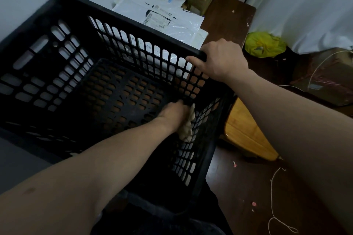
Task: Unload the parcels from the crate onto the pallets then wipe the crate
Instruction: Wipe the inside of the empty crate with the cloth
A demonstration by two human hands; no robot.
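The left forearm [107, 150] reaches forward and down from the lower left, bare and nearly straight. The left hand [174, 113] lies back-up, its fingers curled round a crumpled beige cloth [188, 127] that shows at its right edge. The right forearm [286, 105] comes in from the right, bare, higher than the left. The right hand [222, 59] sits knuckles-up on a corner of the crate [152, 30] rim, fingers folded over the far edge, thumb stretched along the near side
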